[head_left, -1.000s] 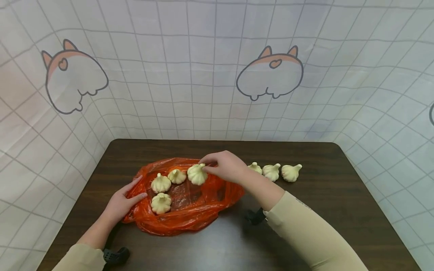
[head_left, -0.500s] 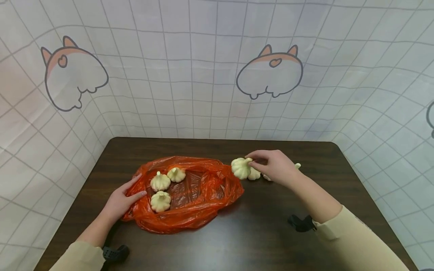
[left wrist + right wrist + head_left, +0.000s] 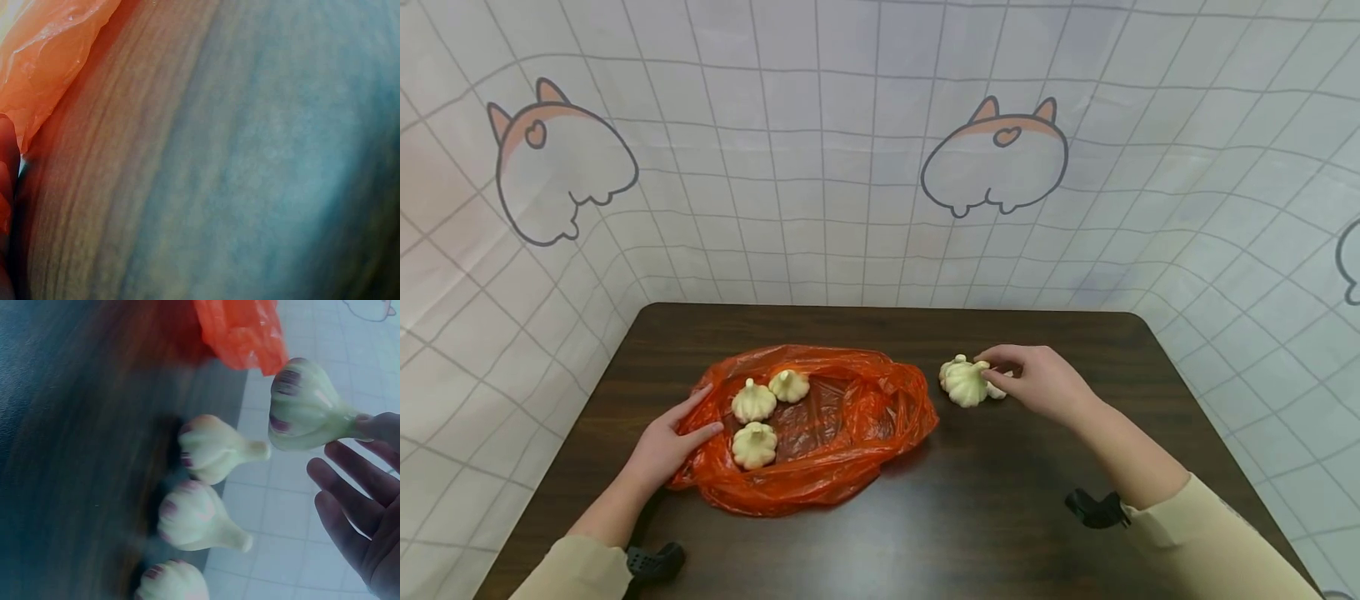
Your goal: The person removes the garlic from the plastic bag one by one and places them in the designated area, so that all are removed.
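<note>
My right hand (image 3: 1047, 382) pinches a garlic bulb (image 3: 964, 386) by its stem, to the right of the bag. In the right wrist view that bulb (image 3: 305, 407) hangs above the row, its stem between thumb and finger while the other fingers extend free. Three more garlic bulbs (image 3: 209, 450) stand in a row on the table there; in the head view the hand and held bulb mostly cover them. On the left, my left hand (image 3: 664, 448) holds the rim of an orange plastic bag (image 3: 820, 492), thumb over the edge. Inside lie three garlic bulbs (image 3: 754, 402).
The dark wooden table (image 3: 925, 533) carries the bag left of centre and the garlic row at right. A white gridded cloth (image 3: 820, 208) with cartoon animals rises behind and at both sides. Black wrist devices (image 3: 1097, 510) sit under both forearms.
My right hand has lifted a garlic bulb out of the orange bag and carried it right to the row. The left hand stays at the bag's rim.
</note>
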Tool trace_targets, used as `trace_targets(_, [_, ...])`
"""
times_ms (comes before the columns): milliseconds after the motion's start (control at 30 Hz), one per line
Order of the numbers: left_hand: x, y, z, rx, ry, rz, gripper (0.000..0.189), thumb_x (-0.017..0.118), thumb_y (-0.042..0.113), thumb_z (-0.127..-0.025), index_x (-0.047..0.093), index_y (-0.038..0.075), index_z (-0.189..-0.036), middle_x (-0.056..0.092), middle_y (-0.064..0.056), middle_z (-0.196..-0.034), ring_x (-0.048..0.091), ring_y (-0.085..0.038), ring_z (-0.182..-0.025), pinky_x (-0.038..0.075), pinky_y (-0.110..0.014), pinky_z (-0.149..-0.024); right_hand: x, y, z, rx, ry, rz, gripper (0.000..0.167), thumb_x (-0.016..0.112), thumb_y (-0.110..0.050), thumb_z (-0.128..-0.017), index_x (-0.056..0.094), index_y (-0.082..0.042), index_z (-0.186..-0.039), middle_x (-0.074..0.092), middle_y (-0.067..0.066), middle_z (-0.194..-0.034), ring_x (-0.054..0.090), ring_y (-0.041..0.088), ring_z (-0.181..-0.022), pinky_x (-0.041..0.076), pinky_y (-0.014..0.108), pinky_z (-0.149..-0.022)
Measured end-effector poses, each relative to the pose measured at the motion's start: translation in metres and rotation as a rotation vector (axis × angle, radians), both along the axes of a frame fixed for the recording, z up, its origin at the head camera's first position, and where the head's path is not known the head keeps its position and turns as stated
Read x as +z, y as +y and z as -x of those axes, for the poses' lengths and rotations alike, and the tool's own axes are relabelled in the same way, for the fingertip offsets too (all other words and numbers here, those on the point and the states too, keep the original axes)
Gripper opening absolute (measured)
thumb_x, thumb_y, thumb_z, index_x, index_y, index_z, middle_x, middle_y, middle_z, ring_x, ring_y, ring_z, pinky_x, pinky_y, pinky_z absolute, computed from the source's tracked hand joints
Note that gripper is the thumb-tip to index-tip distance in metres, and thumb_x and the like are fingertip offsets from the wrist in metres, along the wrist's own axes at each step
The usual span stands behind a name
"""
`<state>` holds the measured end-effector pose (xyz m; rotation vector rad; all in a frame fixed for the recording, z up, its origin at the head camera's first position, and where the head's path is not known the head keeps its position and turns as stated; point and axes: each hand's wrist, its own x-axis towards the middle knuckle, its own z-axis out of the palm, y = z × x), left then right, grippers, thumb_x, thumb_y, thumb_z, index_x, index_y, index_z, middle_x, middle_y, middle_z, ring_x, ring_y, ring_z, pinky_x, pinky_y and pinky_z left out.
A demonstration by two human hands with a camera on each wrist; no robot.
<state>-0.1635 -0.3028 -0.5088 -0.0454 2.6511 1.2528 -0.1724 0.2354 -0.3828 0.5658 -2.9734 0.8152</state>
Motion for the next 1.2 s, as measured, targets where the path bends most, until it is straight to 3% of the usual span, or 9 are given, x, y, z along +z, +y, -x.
trace_targets(200, [-0.001, 0.001, -0.001, 0.006, -0.013, 0.005, 0.084, 0.063, 0.061, -0.09, 0.028, 0.026, -0.158, 0.027, -0.029, -0.157, 0.032, -0.052, -0.137, 0.036, -0.064, -0.105, -0.022, 0.0, 0.005, 0.022, -0.019, -0.054, 0.018, 0.068, -0.025, -0.095, 0.074, -0.02, -0.111, 0.073, -0.006, -0.098, 0.07, 0.016, -0.09, 0.055, 0.036, -0.071])
trace_targets(433, [0.001, 0.003, -0.003, 0.01, -0.022, 0.006, 0.084, 0.062, 0.061, -0.09, 0.028, 0.026, -0.158, 0.027, -0.028, -0.157, 0.033, -0.052, -0.137, 0.036, -0.064, -0.105, -0.044, 0.001, 0.005, 0.115, 0.065, -0.104, 0.014, 0.072, -0.016, -0.09, 0.075, -0.015, -0.103, 0.071, -0.006, -0.092, 0.069, 0.017, -0.083, 0.054, 0.031, -0.069])
trace_targets(700, [-0.001, 0.002, -0.002, 0.012, -0.018, 0.003, 0.084, 0.063, 0.061, -0.089, 0.028, 0.027, -0.158, 0.027, -0.028, -0.157, 0.033, -0.052, -0.137, 0.037, -0.064, -0.105, -0.052, 0.001, 0.003, 0.136, 0.068, -0.131, 0.015, 0.074, -0.017, -0.089, 0.075, -0.014, -0.103, 0.071, -0.007, -0.089, 0.064, 0.009, -0.076, 0.053, 0.03, -0.067])
trace_targets(1200, [-0.002, -0.001, -0.001, 0.017, 0.004, 0.003, 0.082, 0.064, 0.059, -0.09, 0.03, 0.026, -0.157, 0.028, -0.027, -0.157, 0.032, -0.051, -0.138, 0.035, -0.064, -0.106, -0.06, 0.004, 0.006, 0.157, 0.007, -0.105, 0.021, 0.074, -0.018, -0.089, 0.074, -0.016, -0.11, 0.072, -0.005, -0.099, 0.068, 0.018, -0.085, 0.054, 0.033, -0.07])
